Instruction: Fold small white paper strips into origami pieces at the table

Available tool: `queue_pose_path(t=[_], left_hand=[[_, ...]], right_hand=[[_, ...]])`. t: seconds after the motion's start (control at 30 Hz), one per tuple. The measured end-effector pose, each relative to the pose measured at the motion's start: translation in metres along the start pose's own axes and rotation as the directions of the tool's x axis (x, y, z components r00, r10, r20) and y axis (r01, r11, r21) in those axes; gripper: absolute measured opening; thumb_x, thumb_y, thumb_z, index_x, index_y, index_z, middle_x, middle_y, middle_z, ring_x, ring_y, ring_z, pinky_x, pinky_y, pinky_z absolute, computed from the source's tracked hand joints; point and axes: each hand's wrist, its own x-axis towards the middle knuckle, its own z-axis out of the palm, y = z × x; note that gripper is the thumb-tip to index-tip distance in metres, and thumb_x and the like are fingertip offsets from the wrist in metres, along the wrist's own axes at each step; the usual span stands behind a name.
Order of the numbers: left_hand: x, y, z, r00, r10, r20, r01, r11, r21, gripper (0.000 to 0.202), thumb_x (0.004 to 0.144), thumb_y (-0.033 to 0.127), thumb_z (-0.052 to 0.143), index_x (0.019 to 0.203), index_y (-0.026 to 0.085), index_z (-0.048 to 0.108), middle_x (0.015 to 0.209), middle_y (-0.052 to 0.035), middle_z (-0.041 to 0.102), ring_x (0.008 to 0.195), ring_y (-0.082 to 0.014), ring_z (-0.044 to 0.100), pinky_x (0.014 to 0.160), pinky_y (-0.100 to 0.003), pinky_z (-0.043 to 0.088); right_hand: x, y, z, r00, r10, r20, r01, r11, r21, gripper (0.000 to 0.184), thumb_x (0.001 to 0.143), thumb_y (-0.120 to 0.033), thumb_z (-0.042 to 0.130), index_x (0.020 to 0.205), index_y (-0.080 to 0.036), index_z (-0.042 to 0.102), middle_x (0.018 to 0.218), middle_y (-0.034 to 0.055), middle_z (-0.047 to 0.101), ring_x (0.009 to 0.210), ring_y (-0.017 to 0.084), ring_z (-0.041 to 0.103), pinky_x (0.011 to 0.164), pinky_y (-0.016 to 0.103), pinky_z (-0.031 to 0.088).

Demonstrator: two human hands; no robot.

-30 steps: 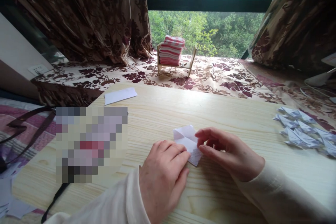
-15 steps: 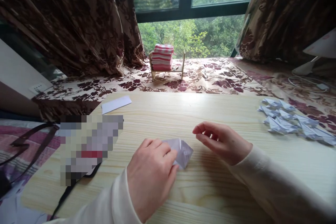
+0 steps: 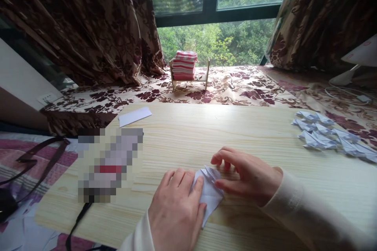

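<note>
A small folded piece of white paper point(image 3: 209, 194) lies on the pale wooden table point(image 3: 188, 141) near its front edge. My left hand point(image 3: 176, 210) presses down on the paper's left side with its fingers laid flat over it. My right hand point(image 3: 247, 176) comes in from the right, its fingers curled and its thumb and fingertips pinching the paper's upper right part. Both arms wear cream sleeves.
A pile of several folded white paper pieces point(image 3: 326, 135) sits at the table's right. A white paper strip point(image 3: 134, 116) lies at the far left. A blurred patch point(image 3: 108, 162) covers something at the left. A small wooden rack with striped cloth point(image 3: 185, 66) stands on the floral sill.
The right hand, lifted clear half a second ago, has come back down onto the paper. The paper has been refolded and now points toward the table's front edge.
</note>
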Motion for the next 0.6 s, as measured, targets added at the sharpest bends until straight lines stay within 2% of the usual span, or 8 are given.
queue_pose_path(t=[0.1,0.17,0.43,0.6], left_hand=[[-0.002,0.005,0.009,0.997,0.043,-0.068,-0.042,0.999,0.024,0.035,0.086,0.023,0.046,0.114,0.008,0.060,0.120,-0.0130,0.061,0.108,-0.0292,0.052,0.092,-0.045,0.042],[-0.002,0.005,0.013,0.992,0.080,-0.098,-0.078,0.997,0.021,0.036,0.088,0.024,0.044,0.114,0.006,0.060,0.124,-0.0125,0.060,0.114,-0.0283,0.050,0.098,-0.045,0.038],[-0.002,0.004,0.012,0.995,0.072,-0.074,-0.073,0.997,-0.012,0.035,0.090,0.026,0.042,0.115,0.011,0.061,0.120,-0.0127,0.063,0.110,-0.0278,0.055,0.097,-0.048,0.038],[-0.002,0.004,0.017,0.990,0.081,-0.119,-0.084,0.996,-0.025,0.036,0.091,0.028,0.038,0.115,0.012,0.060,0.121,-0.0111,0.062,0.112,-0.0275,0.053,0.098,-0.049,0.035]], right_hand=[[-0.004,-0.006,0.004,1.000,-0.004,-0.005,0.003,0.992,-0.123,0.019,0.068,-0.023,0.064,0.087,-0.020,0.059,0.084,0.0031,0.061,0.068,0.016,0.057,0.060,0.027,0.044],[-0.006,-0.008,0.007,1.000,0.000,-0.014,-0.002,0.985,-0.172,0.015,0.070,-0.022,0.061,0.084,-0.020,0.059,0.082,0.0030,0.060,0.067,0.015,0.056,0.058,0.027,0.042],[-0.008,-0.004,0.012,0.995,0.001,-0.096,-0.012,0.994,-0.111,0.006,0.073,-0.018,0.054,0.077,-0.020,0.058,0.074,0.0016,0.059,0.062,0.013,0.054,0.056,0.024,0.041],[-0.007,-0.005,0.012,0.998,0.019,-0.054,-0.028,0.984,-0.176,0.005,0.073,-0.022,0.057,0.077,-0.018,0.058,0.074,0.0025,0.059,0.062,0.014,0.053,0.056,0.025,0.039]])
